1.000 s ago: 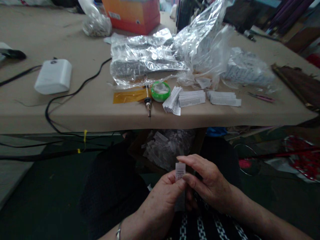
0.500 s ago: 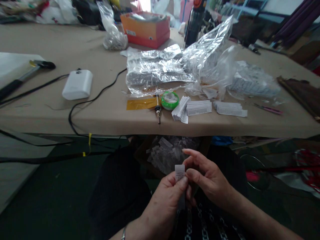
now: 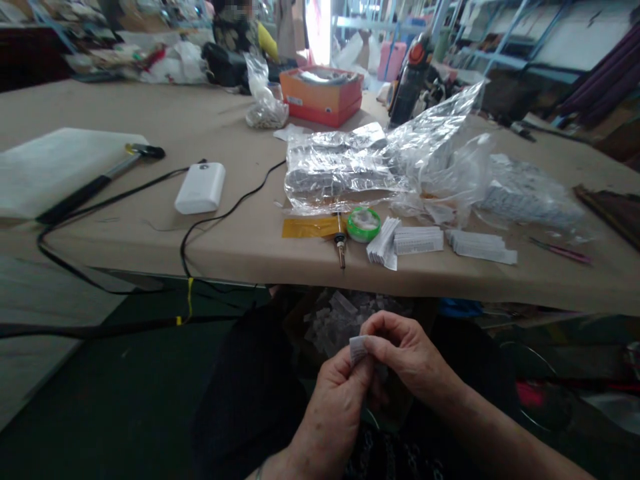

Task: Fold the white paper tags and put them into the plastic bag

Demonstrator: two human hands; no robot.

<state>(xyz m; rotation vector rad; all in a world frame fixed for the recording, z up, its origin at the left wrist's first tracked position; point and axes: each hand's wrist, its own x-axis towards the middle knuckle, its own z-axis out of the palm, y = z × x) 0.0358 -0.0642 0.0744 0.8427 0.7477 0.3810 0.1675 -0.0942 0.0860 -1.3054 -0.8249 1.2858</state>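
Observation:
Over my lap, a small white printed label (image 3: 358,348) is pinched in my left hand (image 3: 333,407). My right hand (image 3: 407,350) also grips the label's upper end, thumb and forefinger pressed together on it. The lower part of the label is hidden behind my fingers. Just beyond my hands, below the table edge, a heap of clear plastic scraps (image 3: 333,323) lies in a box. On the table in front are a fanned stack of labels (image 3: 383,243), a second stack (image 3: 419,240) and a third (image 3: 481,246).
A soldering iron (image 3: 341,248) lies at the front edge beside a green tin (image 3: 363,225) and amber tape (image 3: 307,228). Behind them spreads clear plastic wrapping (image 3: 340,167). Further left are a white power bank (image 3: 201,189), cables and a hammer (image 3: 95,190); tweezers (image 3: 565,252) lie right.
My right thumb and forefinger have closed on the label's top end, which now looks bent over. The head view has tilted up and shifted left.

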